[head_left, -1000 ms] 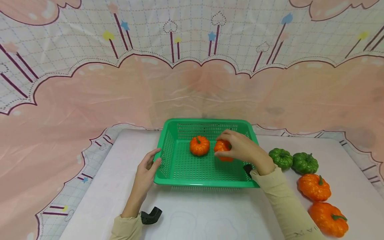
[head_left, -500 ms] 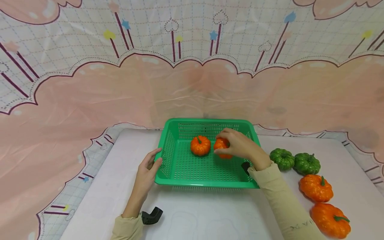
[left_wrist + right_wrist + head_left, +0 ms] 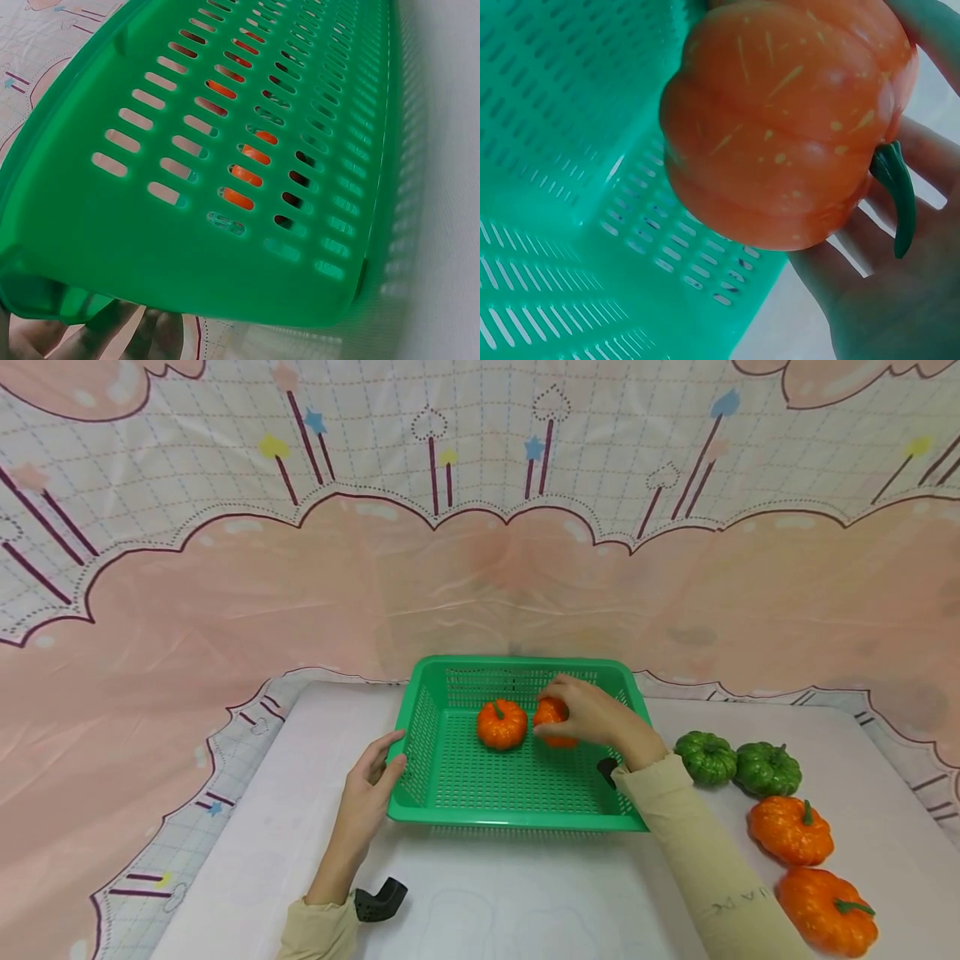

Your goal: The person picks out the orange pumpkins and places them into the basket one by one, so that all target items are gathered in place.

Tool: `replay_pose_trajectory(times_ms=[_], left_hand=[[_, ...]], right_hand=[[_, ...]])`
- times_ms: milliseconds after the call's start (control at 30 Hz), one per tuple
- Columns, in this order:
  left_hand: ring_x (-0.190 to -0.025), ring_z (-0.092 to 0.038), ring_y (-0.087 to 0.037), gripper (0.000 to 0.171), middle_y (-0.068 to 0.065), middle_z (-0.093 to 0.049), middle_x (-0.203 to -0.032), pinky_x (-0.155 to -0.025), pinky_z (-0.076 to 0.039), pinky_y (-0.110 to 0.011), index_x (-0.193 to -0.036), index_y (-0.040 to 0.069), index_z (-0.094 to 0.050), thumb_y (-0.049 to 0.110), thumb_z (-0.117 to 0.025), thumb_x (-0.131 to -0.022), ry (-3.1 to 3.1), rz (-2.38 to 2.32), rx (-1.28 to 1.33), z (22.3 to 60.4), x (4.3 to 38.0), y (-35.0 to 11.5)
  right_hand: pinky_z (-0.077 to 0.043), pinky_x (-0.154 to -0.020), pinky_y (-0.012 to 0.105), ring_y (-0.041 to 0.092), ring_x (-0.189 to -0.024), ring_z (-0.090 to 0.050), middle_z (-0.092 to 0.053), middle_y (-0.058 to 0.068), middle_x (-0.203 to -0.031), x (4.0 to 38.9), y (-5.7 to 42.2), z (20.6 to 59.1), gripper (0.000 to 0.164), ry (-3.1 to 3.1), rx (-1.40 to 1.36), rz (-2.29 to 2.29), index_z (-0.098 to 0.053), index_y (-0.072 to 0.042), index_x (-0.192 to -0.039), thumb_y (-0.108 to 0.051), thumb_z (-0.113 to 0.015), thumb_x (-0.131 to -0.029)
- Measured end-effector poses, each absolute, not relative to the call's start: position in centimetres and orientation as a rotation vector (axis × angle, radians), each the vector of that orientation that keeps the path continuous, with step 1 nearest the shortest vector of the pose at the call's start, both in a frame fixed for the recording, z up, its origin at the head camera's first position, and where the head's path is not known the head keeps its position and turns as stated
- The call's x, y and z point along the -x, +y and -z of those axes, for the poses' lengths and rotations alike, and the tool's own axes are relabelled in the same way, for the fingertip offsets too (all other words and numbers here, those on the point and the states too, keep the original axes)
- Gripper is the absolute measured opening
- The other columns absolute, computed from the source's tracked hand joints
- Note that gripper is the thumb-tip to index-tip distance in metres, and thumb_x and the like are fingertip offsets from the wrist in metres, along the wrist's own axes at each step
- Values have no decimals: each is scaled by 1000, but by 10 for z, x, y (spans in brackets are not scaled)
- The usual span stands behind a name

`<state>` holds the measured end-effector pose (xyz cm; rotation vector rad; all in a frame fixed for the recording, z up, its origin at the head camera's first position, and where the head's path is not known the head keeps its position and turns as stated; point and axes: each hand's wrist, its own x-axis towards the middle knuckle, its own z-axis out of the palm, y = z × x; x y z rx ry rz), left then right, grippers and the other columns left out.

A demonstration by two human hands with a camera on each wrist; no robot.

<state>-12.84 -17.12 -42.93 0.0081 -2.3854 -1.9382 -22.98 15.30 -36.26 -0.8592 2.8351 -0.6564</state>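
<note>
Inside the green plastic basket (image 3: 517, 818), my right hand (image 3: 596, 717) grips a small orange pumpkin (image 3: 551, 715) between thumb and fingers. The right wrist view shows its yellow-flecked, ribbed skin and curved green stem (image 3: 897, 196) turned toward the palm. A second orange pumpkin (image 3: 502, 724) sits in the basket just to the left. My left hand (image 3: 367, 792) is at the basket's left side, its relaxed fingertips at the rim. In the left wrist view, fingers (image 3: 101, 334) show past the rim, and orange shows through the slots.
Right of the basket, two green pumpkins (image 3: 705, 758) (image 3: 768, 769) stand side by side on the white table (image 3: 495, 893). Two orange pumpkins (image 3: 791, 831) (image 3: 827, 912) lie nearer, beside the right sleeve (image 3: 708, 852). A patterned cloth (image 3: 487, 585) hangs behind.
My right hand has moved slightly farther back and left in the basket, with the gripped pumpkin moving along. The left hand keeps its place at the rim.
</note>
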Motion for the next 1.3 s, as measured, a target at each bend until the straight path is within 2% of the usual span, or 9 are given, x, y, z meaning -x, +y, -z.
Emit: replay_pose_trajectory(times_ms=[367, 533, 833, 1100, 1300], left_hand=[[-144, -38, -28, 43, -11, -40, -155, -115, -33, -49, -146, 17, -46, 23, -54, -104, -2381, 1951, 2, 429, 128, -171], [-144, -38, -28, 43, -11, -40, -155, -115, -32, -49, -146, 17, -46, 22, -54, -104, -2384, 1950, -7, 429, 128, -171], [-143, -39, -27, 42, -10, -41, -155, -114, -34, -48, -145, 17, -47, 21, -55, -104, -2381, 1940, 0, 429, 129, -171], [-143, -39, -28, 43, -10, -40, -155, -113, -34, -49, -146, 17, -46, 22, -54, -104, -2386, 1938, 12, 430, 128, -171], [-143, -39, -28, 43, -10, -41, -155, -113, -34, -49, -146, 18, -47, 24, -55, -104, -2383, 1936, 12, 430, 128, -171]], right_hand=[[-51, -91, 44, 28, -103, -59, -58, 14, -124, 240, 149, 365, 53, 2802, 850, 653, -64, 0, -126, -35, -76, -88], [-50, -95, 45, 30, -109, -58, -57, 15, -129, 244, 146, 365, 55, 2779, 832, 623, -62, 0, -129, -35, -75, -89], [-50, -95, 46, 30, -108, -58, -56, 15, -131, 248, 145, 369, 54, 2760, 779, 588, -62, -2, -131, -34, -75, -89], [-46, -101, 50, 37, -121, -55, -51, 20, -141, 252, 147, 376, 55, 2738, 764, 559, -60, -2, -133, -33, -74, -90], [-47, -100, 48, 34, -117, -56, -53, 17, -138, 254, 146, 379, 54, 2720, 762, 550, -60, -2, -132, -31, -75, -89]])
